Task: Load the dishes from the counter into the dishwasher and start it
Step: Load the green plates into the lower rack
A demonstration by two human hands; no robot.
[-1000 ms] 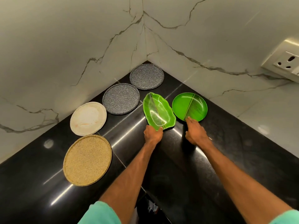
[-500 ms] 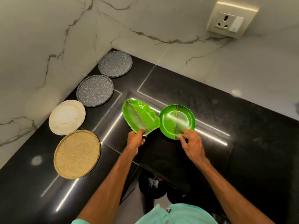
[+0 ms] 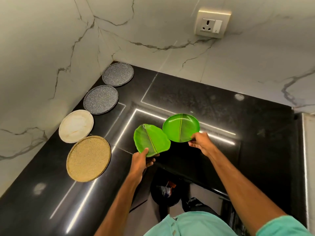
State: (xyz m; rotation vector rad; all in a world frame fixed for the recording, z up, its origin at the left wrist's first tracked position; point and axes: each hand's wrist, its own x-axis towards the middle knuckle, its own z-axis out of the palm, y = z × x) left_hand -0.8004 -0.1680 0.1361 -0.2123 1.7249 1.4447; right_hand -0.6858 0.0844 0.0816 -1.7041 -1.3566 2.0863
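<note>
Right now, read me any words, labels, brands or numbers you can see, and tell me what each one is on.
No text can be read in this view.
On the leaf-shaped green plate and the round green plate: vein patterns only, no writing.
On the wall socket: no legible marking.
On the dark tag of the teal shirt: too small to read.
On the bundle on the floor: blurred, unreadable.

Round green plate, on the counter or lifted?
Lifted: the right hand pinches the near rim of the round green plate, tilted above the counter.
</note>
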